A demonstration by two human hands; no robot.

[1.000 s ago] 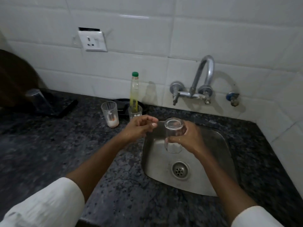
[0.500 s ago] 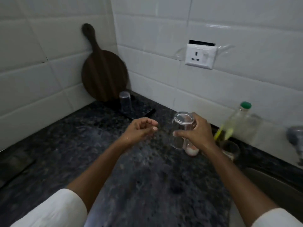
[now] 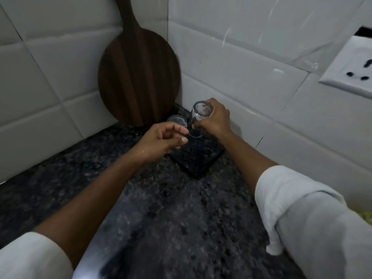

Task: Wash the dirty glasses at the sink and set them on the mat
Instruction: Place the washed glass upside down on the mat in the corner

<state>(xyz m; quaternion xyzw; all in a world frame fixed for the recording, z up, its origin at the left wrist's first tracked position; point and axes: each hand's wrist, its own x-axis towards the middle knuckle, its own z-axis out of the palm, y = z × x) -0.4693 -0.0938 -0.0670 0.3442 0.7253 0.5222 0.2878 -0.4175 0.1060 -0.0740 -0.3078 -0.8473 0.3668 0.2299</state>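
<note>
While the washed glass [image 3: 198, 118] is carried mouth down, base uppermost, it hangs over the far end of the black mat [image 3: 198, 156], its rim close to the surface; whether rim and mat touch cannot be told. Inversion is judged deliberate, so that water drains onto the mat. The right hand [image 3: 213, 120] grasps the glass round its wall from the right, fingers wrapped, thumb toward the near side. Just left of it a second glass [image 3: 176, 120] stands inverted on the mat, the two near or touching; the held glass appears aimed at the bare place beside it. The left hand [image 3: 164, 140] holds nothing, its grip loosely curled, hovering just near of the second glass, judged ready to steady either one. The mat lies on the dark speckled worktop [image 3: 141, 208] in the far corner, against the white tiled wall [image 3: 241, 63]. A round wooden board [image 3: 138, 77] leans upright behind. Setting-down is judged not yet complete.
</note>
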